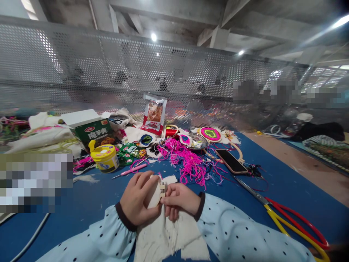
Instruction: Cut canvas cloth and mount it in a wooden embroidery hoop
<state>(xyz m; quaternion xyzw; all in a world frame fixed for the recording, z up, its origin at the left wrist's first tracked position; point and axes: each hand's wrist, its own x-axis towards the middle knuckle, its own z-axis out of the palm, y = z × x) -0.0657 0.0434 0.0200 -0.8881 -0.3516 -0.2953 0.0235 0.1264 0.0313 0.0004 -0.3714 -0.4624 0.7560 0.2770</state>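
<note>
A small embroidery hoop (pixel 155 194) with off-white cloth (pixel 174 240) in it lies low in the middle of the head view. My left hand (pixel 140 198) is wrapped round the hoop's left side, fingers over its top edge. Curled at the hoop's right side, my right hand (pixel 181 200) pinches beside the screw clamp (pixel 163 188). The cloth's loose end hangs down between my forearms toward the near edge. Just beyond my left hand, a pink-handled needle tool (pixel 133 170) rests on the blue table (pixel 100 207).
Pink yarn (pixel 191 160) is heaped behind my hands. Left of it stand a yellow tub (pixel 105 158) and a green box (pixel 91 133). A phone (pixel 231 161) and large scissors (pixel 272 207) lie to the right. A perforated metal screen (pixel 117 72) rises behind.
</note>
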